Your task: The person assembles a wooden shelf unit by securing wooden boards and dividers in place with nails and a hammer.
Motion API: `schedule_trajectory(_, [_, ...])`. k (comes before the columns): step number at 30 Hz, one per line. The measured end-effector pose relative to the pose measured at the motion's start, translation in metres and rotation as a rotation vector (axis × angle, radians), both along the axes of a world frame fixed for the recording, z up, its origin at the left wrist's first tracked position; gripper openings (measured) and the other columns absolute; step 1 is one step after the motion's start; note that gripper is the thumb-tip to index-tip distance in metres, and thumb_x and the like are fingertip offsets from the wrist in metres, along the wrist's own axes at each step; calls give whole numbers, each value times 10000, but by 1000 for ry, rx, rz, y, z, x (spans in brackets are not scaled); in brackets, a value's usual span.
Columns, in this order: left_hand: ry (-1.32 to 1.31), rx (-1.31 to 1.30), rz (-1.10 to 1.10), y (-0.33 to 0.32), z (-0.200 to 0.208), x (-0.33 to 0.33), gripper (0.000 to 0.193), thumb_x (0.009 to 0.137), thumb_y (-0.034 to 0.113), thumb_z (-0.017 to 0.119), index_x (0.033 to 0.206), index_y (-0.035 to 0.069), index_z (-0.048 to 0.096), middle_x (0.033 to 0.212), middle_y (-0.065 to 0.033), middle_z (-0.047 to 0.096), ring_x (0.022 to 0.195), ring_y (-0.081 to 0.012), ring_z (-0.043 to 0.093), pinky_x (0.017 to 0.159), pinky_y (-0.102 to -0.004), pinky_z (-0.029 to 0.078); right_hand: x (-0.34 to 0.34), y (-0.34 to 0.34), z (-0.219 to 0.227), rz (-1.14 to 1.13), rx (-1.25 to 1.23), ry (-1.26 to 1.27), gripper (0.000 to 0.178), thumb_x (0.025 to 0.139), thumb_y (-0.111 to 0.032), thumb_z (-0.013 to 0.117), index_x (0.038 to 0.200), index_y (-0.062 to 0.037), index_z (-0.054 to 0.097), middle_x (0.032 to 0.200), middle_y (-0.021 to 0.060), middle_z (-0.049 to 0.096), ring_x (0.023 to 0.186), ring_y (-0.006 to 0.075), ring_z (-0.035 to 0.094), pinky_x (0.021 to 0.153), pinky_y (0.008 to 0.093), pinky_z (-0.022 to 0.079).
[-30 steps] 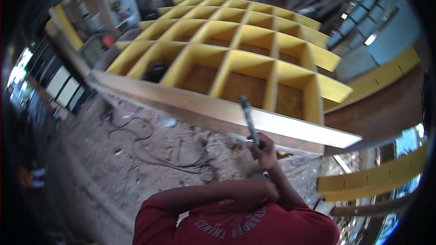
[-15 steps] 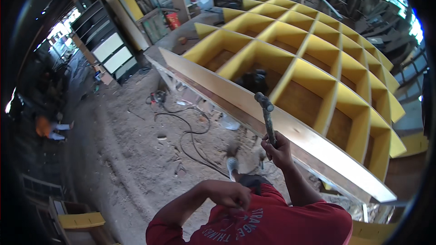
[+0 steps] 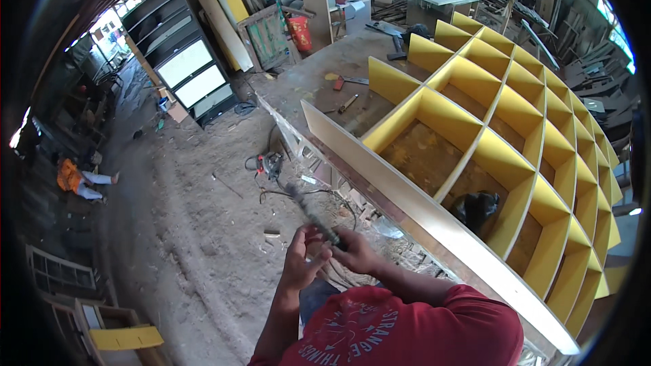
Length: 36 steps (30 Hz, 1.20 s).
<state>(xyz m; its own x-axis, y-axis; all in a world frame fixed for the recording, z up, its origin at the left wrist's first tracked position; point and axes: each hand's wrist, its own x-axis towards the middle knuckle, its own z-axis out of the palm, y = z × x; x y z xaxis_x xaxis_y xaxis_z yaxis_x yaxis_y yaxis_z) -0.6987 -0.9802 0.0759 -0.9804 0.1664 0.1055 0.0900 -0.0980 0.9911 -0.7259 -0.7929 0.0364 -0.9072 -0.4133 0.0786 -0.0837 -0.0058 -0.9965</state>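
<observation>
A hammer (image 3: 310,217), smeared by motion, points up and away from my hands over the dirt floor. Its handle is in my right hand (image 3: 357,252), with the fingers closed round it. My left hand (image 3: 304,257) meets the right at the handle, its fingers curled and thumb drawn in. What lies between the left fingers is hidden. To the right stands a curved yellow grid frame (image 3: 468,137) of interlocking panels, with a long pale board (image 3: 434,220) along its near side. A black bag (image 3: 475,209) sits inside one compartment.
A power tool with a cord (image 3: 270,164) lies on the floor ahead. A red-handled square (image 3: 349,81) and a small wooden-handled tool (image 3: 348,103) rest on the worktable (image 3: 308,61). Beyond are a red bucket (image 3: 298,32) and dark shelving (image 3: 183,61). A person in orange (image 3: 70,176) sits far left.
The hammer has come down and left from its raised position beside the frame. My left hand has moved forward to join my right. The view has swung left, shifting the frame rightward.
</observation>
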Motion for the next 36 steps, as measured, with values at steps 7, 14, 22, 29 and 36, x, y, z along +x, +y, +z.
schedule_trajectory(7, [-180,123,-66,-102,-12,-169,234,1101,166,600,1260,-5,589,964,-71,732,898,-136,707,836,-287,576,-113,-105,13,-42,248,59,577,961,-325,812,1402,-29,585,938,137,719,807,222,677,760,381,536])
schedule_trajectory(14, [-198,-141,-86,-202,-22,-323,217,1061,208,649,1180,27,658,712,0,605,602,-99,613,596,-275,533,-219,-87,20,-855,407,248,257,908,-115,842,1118,-17,732,1028,125,747,938,223,707,850,360,556])
schedule_trajectory(22, [45,-664,-163,-245,-53,-479,305,999,314,722,980,13,675,661,-99,619,590,-197,594,577,-395,464,-344,-67,26,-1241,560,265,155,914,-129,792,1010,-21,735,966,145,739,924,297,714,845,409,556])
schedule_trajectory(29, [-72,-825,-286,-306,-55,-587,387,997,399,714,939,22,649,680,-172,620,652,-352,656,616,-457,473,-526,-211,38,-766,504,318,206,891,-193,829,967,-20,747,950,165,755,915,337,727,843,427,565])
schedule_trajectory(36, [65,-704,-256,-366,-57,-693,298,998,333,749,1007,39,698,729,-136,688,633,-269,682,595,-414,489,-631,-330,21,-626,425,-82,406,938,-362,834,1032,12,704,835,134,727,781,204,702,727,371,548])
